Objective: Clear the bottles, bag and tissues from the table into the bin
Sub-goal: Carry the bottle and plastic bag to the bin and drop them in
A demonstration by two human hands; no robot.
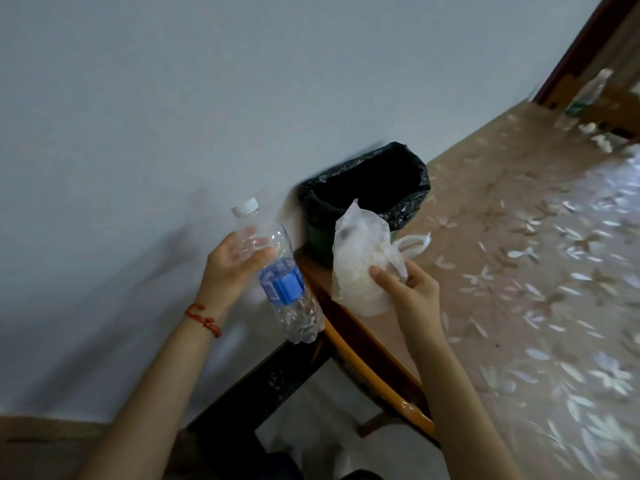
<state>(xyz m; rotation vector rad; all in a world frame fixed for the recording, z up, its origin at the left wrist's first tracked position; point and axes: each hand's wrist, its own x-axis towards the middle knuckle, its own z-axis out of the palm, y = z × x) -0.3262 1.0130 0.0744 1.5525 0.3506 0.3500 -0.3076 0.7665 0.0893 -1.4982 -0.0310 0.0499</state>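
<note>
My left hand (231, 268) grips a clear plastic bottle (277, 271) with a blue label and white cap, held tilted in the air off the table's left edge. My right hand (408, 289) pinches a translucent white plastic bag (356, 265) above the table's edge. The bin (363, 199), lined with a black bag, stands on the table by the wall, just beyond both hands. A second clear bottle (585, 95) with a green label stands far off at the table's right end, with white tissues (602, 140) beside it.
The table (519, 271) has a tan floral cover and an orange wooden edge. A pale wall lies to the left. Below the table's edge I see the floor and a dark frame.
</note>
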